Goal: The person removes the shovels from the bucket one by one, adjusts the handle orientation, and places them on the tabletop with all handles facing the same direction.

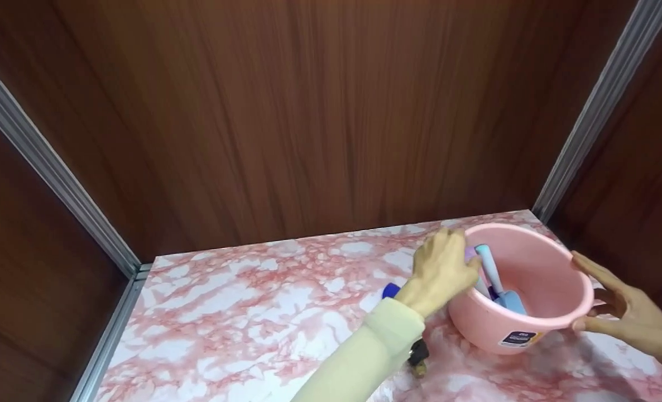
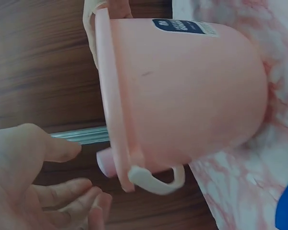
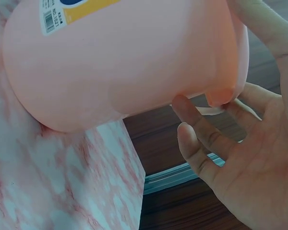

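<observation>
Pale sleeve (image 1: 359,352), smooth pink bucket (image 1: 476,325)

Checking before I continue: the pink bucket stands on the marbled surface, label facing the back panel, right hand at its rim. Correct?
No: the head view shows the label facing the near side, not the back panel. The pink bucket does stand on the marbled surface, right hand at its rim.

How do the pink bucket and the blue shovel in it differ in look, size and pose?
Colour: the bucket is pink, the shovel blue. 
Size: the bucket is clearly bigger than the shovel. 
Pose: the bucket stands on the table, while the shovel leans inside with its handle upward. 
Both have pale colouring.
</observation>
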The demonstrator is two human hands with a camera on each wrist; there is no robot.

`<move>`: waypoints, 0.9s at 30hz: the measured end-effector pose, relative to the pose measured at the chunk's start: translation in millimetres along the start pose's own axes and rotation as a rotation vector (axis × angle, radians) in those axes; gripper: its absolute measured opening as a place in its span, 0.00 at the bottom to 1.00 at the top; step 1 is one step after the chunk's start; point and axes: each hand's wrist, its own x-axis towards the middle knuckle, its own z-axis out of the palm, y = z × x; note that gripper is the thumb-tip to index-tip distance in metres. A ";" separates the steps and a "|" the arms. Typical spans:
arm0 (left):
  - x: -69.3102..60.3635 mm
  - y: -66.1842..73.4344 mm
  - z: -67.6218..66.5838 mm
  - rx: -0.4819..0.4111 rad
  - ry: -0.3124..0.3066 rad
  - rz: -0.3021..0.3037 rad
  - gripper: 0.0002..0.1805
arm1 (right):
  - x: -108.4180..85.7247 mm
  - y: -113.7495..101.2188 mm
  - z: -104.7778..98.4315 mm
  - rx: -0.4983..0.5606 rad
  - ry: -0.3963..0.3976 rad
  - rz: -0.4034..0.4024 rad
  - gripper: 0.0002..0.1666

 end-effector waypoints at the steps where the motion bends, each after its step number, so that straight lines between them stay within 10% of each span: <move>1: 2.1 3.4 1.0 0.015 0.006 0.023 0.18 | 0.0 0.6 0.8 0.004 0.001 -0.002 0.67; 8: 12.9 28.3 20.1 0.159 0.058 0.164 0.15 | 0.3 2.5 2.1 0.075 0.009 -0.013 0.67; 15: 16.4 50.4 52.6 0.489 0.079 0.301 0.17 | -0.3 0.6 -1.6 0.069 -0.004 -0.003 0.66; 27: 27.7 60.7 85.5 0.583 -0.050 0.300 0.14 | 1.5 5.2 0.6 0.076 0.007 -0.048 0.67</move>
